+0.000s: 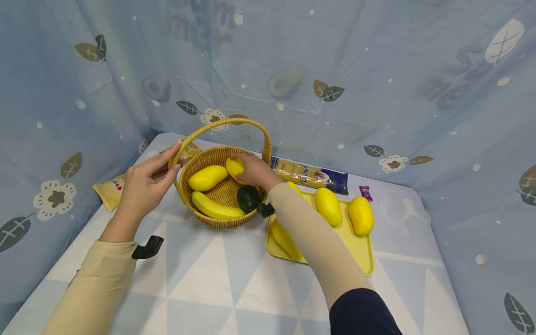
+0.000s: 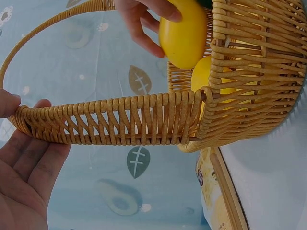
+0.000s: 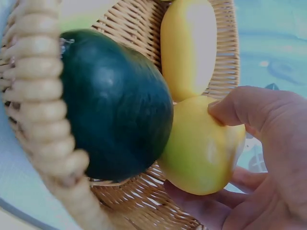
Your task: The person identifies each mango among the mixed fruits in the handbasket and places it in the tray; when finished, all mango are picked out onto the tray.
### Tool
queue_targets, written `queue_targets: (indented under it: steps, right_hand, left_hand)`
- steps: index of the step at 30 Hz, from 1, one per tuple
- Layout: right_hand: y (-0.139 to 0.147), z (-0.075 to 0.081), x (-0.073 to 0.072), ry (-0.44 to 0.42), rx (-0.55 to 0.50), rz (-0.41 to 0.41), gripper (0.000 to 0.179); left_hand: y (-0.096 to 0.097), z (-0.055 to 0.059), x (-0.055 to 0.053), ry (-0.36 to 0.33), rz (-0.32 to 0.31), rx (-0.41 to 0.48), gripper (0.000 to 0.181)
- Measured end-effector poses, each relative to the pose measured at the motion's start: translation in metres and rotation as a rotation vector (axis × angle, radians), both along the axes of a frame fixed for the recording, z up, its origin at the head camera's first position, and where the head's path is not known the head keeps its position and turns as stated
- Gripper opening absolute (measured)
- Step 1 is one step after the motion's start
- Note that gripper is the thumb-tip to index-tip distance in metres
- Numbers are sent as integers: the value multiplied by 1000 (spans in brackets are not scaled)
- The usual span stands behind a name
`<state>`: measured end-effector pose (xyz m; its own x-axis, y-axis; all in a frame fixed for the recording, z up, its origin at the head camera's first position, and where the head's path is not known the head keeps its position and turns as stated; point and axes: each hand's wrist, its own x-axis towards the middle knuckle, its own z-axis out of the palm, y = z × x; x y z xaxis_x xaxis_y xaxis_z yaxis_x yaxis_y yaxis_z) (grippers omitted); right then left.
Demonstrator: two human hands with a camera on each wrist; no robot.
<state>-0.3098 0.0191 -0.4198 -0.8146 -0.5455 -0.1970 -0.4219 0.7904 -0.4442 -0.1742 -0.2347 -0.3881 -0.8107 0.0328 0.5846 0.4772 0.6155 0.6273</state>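
While the left hand (image 1: 142, 184) grips the handle (image 1: 234, 120) of the basket (image 1: 217, 224) at its left foot, the right hand (image 1: 256, 170) reaches inside, clamped on a mango (image 3: 201, 148). In the left wrist view the handle lies between thumb and fingers; in the right wrist view the right thumb presses the fruit from one side, with fingers curled beneath it. This mango is yellow with a green tinge and lies inside the basket, toward the back; whether it bears on the wicker floor cannot be told.

Beside it, to the left in the head view, lies a second mango (image 1: 208, 178). A banana (image 1: 217, 208) lies along the front wall, and a dark green fruit (image 1: 249, 198) sits at the right front, near the right wrist.

To the right of the basket, a yellow tray (image 1: 360, 249) stands on the surface (image 1: 251, 298). It carries two mangoes (image 1: 328, 206) in plain sight and further yellow fruit (image 1: 285, 239) partly hidden by the right sleeve (image 1: 314, 232). Behind the tray lies a long packet (image 1: 310, 174), with a small purple sweet (image 1: 365, 193) near its right end. A yellow bag (image 1: 110, 190) lies left of the basket, partly behind the left hand.
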Motion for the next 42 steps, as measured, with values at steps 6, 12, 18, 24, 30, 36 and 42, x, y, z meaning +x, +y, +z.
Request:
queue_targets:
  steps: [6,12,18,24,30,36,42]
  right_hand:
    - [9,8,7,-16,-58,16,61]
    - [19,16,14,-26,-101,51,62]
    - [30,22,26,7,-138,53,61]
    - [44,28,38,7,-215,45,61]
    - [60,34,51,-12,-244,16,62]
    - [85,37,65,-14,-296,-19,61]
    - [112,37,79,-17,-325,-70,60]
  left_hand:
    - [1,0,0,-2,11,-9,69]
    - [1,0,0,-1,5,1,69]
    - [2,0,0,-8,4,5,69]
    - [2,1,0,-7,0,0,68]
    - [2,2,1,5,9,-4,67]
    - [4,2,1,1,-2,4,67]
    - [3,2,1,-2,14,-3,67]
